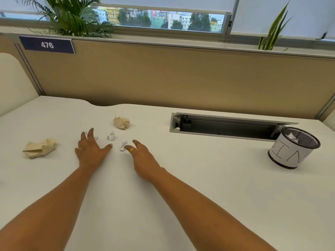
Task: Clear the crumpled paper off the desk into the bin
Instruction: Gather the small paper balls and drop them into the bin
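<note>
In the head view, the person is reaching both bare arms forward over the smooth white worktop (199, 178) toward a scatter of paper lying in its left half. The left hand (90, 151) is hovering low or resting flat, its fingers (90, 134) spread straight and holding nothing. The right hand (141, 156), wearing a gold ring, is stretching loosely extended fingers (136, 143) toward a small white crumpled paper scrap (123, 146). The scrap is sitting right at their tips, touching or nearly so, and they are not yet closing round it. A second small white crumpled scrap (111, 136) is lying between the two hands. A beige crumpled paper ball (121, 122) is sitting beyond them toward the far edge, and a larger beige crumpled paper wad (39, 147) is lying near the left edge. The round black mesh bin wrapped in white paper (293, 149) is standing well apart, near the right edge beside the grey recessed cable slot (226, 127), and is already holding a white piece. By my reading, the picking-up step is just beginning, with most of the paper not yet cleared. The next move is calling for a light pinch on the nearest scrap, then a long carry rightward to drop it through the bin's open mouth.
</note>
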A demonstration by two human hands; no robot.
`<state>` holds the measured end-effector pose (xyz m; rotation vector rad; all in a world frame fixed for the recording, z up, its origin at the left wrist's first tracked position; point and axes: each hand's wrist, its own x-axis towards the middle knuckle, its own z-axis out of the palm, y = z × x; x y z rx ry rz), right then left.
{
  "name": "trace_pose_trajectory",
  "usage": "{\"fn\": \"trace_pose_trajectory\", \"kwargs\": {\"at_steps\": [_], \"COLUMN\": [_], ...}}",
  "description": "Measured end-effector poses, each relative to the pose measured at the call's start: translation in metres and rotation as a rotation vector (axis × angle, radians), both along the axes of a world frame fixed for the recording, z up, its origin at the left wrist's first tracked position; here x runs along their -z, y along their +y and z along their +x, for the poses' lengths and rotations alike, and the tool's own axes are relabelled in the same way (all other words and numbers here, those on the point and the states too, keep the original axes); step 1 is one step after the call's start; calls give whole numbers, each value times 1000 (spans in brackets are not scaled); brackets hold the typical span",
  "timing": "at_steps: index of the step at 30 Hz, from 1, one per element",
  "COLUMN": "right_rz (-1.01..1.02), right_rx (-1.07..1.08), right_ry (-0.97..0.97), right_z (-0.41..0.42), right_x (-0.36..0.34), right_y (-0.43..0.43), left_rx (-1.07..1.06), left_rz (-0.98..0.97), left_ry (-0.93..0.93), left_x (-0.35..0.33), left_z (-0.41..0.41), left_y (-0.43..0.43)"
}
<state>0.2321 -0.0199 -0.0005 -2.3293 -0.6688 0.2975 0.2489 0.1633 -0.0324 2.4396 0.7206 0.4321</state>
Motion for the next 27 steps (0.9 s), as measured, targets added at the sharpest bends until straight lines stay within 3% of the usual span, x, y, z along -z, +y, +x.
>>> {"fn": "trace_pose_trajectory", "kwargs": {"at_steps": [10,14,20,27], "right_rz": [-291,-286,-244,-211], "right_rx": [-137,-67,-8,8], "right_ry": [-145,-214,-312,-297], "right_z": [25,18,-1,-31], "right_x": [12,12,17,22], "right_y": [33,30,17,-25], "left_rx": [247,353,285,369], "left_rz": [199,229,144,67], "left_ry": [146,-17,-130,-126], "left_x": [8,5,6,7], "left_z": [30,24,3,-28], "left_y": [10,0,-14,-41]}}
